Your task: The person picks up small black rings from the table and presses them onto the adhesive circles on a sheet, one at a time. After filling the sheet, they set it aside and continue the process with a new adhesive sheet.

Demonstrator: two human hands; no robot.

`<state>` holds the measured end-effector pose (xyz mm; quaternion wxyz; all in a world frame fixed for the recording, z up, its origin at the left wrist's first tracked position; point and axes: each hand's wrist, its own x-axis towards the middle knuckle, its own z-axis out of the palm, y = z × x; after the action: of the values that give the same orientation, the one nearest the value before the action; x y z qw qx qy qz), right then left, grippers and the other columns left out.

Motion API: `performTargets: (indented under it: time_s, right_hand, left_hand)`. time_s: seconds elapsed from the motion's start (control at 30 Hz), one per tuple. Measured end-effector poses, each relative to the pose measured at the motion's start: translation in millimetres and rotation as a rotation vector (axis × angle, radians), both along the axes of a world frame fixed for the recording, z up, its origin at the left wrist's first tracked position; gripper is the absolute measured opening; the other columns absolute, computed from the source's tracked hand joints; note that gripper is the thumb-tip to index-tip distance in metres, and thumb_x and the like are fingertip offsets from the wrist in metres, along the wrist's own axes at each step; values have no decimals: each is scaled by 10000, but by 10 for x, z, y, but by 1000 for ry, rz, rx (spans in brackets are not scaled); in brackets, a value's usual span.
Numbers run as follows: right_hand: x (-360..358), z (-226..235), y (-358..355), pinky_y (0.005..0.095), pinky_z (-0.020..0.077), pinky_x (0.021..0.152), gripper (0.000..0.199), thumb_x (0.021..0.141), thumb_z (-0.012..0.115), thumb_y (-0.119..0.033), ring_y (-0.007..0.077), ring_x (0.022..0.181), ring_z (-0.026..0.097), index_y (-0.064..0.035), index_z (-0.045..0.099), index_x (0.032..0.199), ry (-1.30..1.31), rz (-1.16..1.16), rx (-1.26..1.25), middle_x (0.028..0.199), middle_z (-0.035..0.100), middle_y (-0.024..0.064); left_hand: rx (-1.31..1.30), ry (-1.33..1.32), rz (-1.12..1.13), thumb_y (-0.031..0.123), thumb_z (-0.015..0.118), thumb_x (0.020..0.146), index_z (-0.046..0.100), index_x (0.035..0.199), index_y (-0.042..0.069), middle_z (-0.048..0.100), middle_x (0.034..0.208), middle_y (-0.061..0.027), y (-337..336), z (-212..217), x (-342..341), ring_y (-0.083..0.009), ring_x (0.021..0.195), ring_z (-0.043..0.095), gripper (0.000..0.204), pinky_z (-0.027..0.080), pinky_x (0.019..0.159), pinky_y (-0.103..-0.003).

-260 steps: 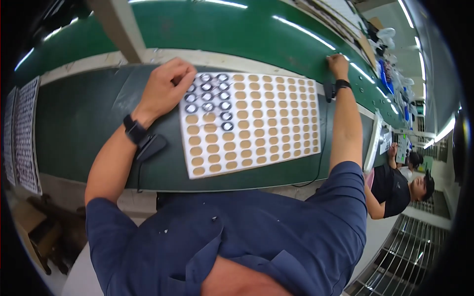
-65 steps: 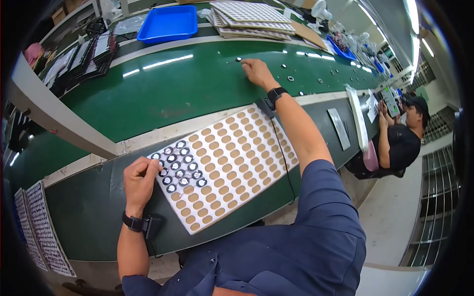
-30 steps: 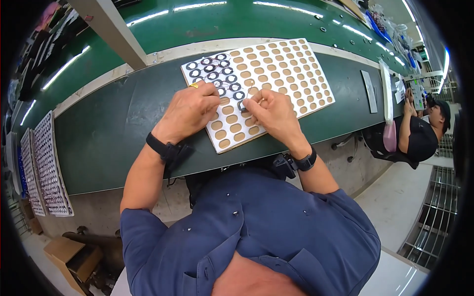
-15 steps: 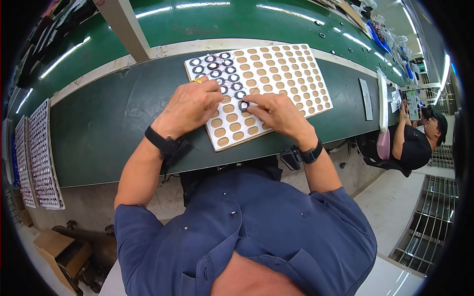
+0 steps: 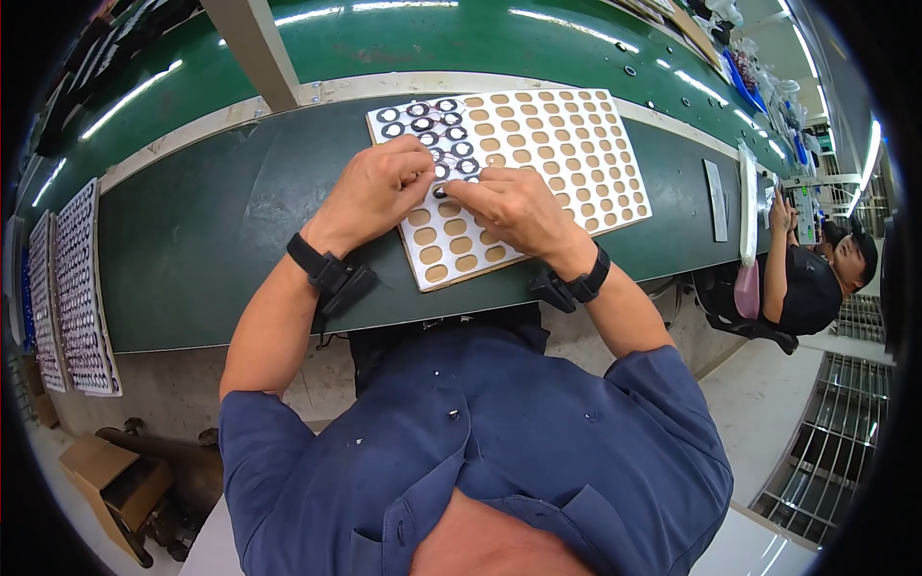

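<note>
A white tray (image 5: 615, 206) with rows of oval tan-bottomed pockets lies on the bench. Small black ring-shaped parts (image 5: 393, 130) with pale centres and thin wires fill pockets on its left side. My left hand (image 5: 376, 192) is over the tray's left edge, fingers closed in a pinch; what they hold is too small to make out. Just right of it, my right hand (image 5: 519, 209) has its fingertips closed on another black ring-shaped part (image 5: 440, 191), at a pocket close to the filled ones. The left hand hides some of the tray.
The dark green bench top (image 5: 211, 230) extends around the tray. A post (image 5: 254, 53) rises behind it at the left. Filled trays (image 5: 79, 288) stand at the far left. A flat metal strip (image 5: 715, 200) lies to the right. Another person (image 5: 807, 278) sits at the far right.
My right hand has moved left with the black ring-shaped part, close to my left hand. The left hand has shifted slightly and stays pinched.
</note>
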<state>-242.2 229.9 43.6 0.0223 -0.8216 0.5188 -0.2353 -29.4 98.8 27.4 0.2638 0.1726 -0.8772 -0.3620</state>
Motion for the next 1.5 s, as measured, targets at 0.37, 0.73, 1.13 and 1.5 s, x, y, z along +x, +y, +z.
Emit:
performTargets:
  time_s: [0.37, 0.73, 1.13, 1.5]
  right_hand:
    - [85, -54, -8, 377, 524, 562, 314, 836, 787, -81, 227, 642, 654, -74, 757, 1148, 82, -23, 42, 672, 641, 55]
    - [-322, 154, 11, 420, 568, 638, 244, 956, 709, -200, 303, 703, 723, -128, 776, 1180, 3, -153, 95, 814, 726, 103]
    - [-3570, -363, -1193, 521, 590, 858, 215, 933, 567, -22, 436, 943, 727, -12, 704, 1099, 577, -562, 56, 964, 743, 255]
    - [-3028, 135, -1201, 448, 603, 819, 205, 939, 620, -34, 345, 940, 767, 12, 765, 1077, 407, -511, -16, 990, 781, 188]
  left_hand:
    - [73, 35, 20, 43, 728, 954, 703, 981, -30, 677, 941, -75, 12, -25, -1, -141, 705, 631, 82, 507, 625, -299]
    - [45, 217, 171, 23, 711, 945, 665, 849, -36, 711, 957, -66, -46, 136, -50, -131, 631, 572, 122, 441, 557, -280]
    - [83, 183, 328, 43, 721, 956, 644, 823, -29, 703, 945, -58, -209, 3, 21, -114, 631, 563, 170, 436, 564, -273]
    - [147, 145, 349, 88, 696, 981, 705, 944, -21, 701, 957, -34, -352, 15, 10, -101, 672, 583, 115, 474, 610, -272]
